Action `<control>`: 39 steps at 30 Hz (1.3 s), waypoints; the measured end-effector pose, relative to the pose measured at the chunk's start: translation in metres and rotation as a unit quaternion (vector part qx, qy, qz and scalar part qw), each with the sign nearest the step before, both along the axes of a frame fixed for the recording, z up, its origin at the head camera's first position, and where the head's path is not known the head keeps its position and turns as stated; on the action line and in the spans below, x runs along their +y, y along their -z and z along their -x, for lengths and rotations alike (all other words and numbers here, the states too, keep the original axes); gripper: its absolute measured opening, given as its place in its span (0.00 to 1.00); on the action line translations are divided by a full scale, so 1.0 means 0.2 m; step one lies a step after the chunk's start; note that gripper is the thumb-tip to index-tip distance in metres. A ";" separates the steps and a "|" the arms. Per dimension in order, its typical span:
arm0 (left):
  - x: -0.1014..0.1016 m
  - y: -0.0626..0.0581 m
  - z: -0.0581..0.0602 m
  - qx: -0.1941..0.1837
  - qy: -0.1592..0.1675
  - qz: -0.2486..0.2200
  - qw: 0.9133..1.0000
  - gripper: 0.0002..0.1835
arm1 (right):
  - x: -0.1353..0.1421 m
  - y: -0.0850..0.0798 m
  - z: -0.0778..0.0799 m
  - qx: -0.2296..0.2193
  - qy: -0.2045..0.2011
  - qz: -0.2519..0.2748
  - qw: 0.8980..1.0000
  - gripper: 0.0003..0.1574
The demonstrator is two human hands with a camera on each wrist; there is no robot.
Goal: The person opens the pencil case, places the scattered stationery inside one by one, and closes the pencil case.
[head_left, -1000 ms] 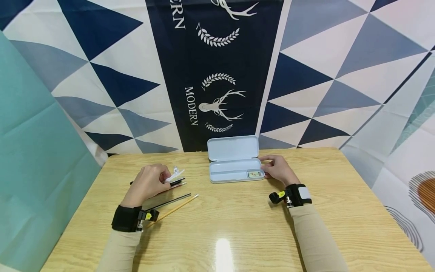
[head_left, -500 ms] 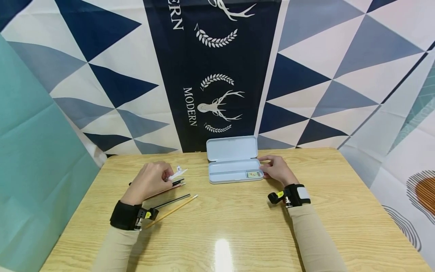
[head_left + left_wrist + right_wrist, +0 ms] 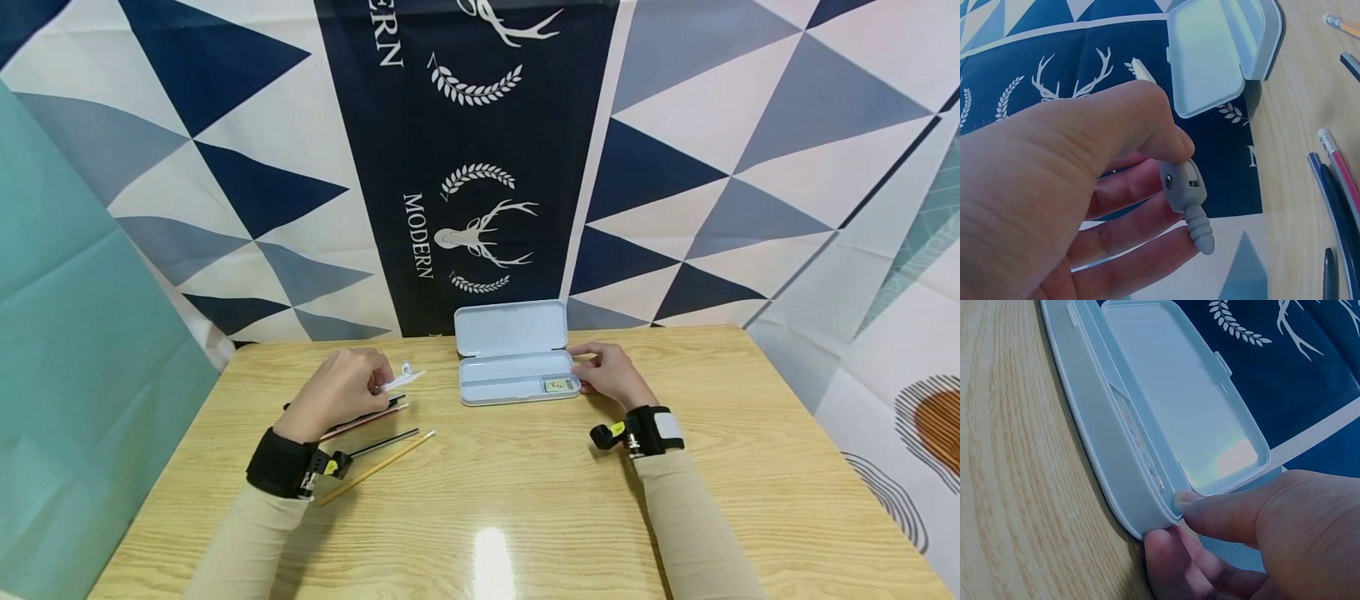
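- The left hand [image 3: 341, 392] pinches a white hinged tool [image 3: 1182, 187] between the thumb and the forefinger; the other fingers are extended behind it, a little apart from each other
- This tool is held above the worktop [image 3: 570, 508], to the left of the pencil case [image 3: 510, 329] and apart from it; it has a small screw at the hinge and a ribbed end, which shows below the thumb in the left wrist view
- The right hand [image 3: 611, 375] pinches the right end of the pencil case, the thumb at the inner edge and a fingertip against the outer wall
- The pencil case is pale blue and lies on the worktop with its lid raised at the back; in its front right compartment is a small printed piece [image 3: 557, 385]
- Near the left hand, a red pencil [image 3: 1341, 165] with a white end lies beside dark pens [image 3: 1335, 209]
- Closer to the person, a dark rod [image 3: 385, 442] and a yellow pencil [image 3: 378, 467] lie aslant, partly side by side
- Each wrist wears a black band [image 3: 281, 464] with a small camera, over beige sleeves [image 3: 243, 546]
- Behind the worktop hangs a cloth [image 3: 476, 192] with triangles and white deer heads
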State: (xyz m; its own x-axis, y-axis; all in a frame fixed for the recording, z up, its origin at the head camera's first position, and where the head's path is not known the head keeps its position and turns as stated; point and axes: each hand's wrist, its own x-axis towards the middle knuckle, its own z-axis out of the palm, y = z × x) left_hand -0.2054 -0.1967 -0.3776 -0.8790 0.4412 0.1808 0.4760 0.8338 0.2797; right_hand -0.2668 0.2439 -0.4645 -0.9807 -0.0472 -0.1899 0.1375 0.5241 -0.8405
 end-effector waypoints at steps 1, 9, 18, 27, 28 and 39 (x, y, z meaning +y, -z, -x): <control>0.00 0.00 0.00 0.000 0.002 0.001 1.000 0.06 | 0.00 0.00 0.00 -0.001 0.001 0.001 1.000 0.28; 0.04 0.03 0.02 -0.008 0.009 0.004 1.000 0.06 | 0.00 0.00 0.00 -0.003 0.001 -0.001 1.000 0.28; 0.07 0.06 0.04 -0.001 0.022 0.006 1.000 0.06 | 0.00 -0.01 -0.01 -0.002 -0.001 -0.001 1.000 0.28; 0.11 0.08 0.05 -0.003 0.027 0.011 1.000 0.06 | 0.00 -0.02 -0.01 -0.002 0.001 -0.006 1.000 0.28; 0.11 0.08 0.06 -0.002 0.027 0.011 1.000 0.06 | 0.00 -0.02 -0.01 -0.001 0.002 -0.006 1.000 0.28; 0.16 0.10 0.08 0.004 0.045 0.005 0.999 0.06 | 0.00 0.00 -0.01 0.001 -0.001 -0.006 1.000 0.28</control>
State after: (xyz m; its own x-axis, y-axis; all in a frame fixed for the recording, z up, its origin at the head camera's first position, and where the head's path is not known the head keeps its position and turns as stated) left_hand -0.2206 -0.1653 -0.3980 -0.8346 0.5197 0.1826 0.5508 0.7902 0.2685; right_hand -0.2657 0.2443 -0.4646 -0.9811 -0.0466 -0.1880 0.1346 0.5343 -0.8345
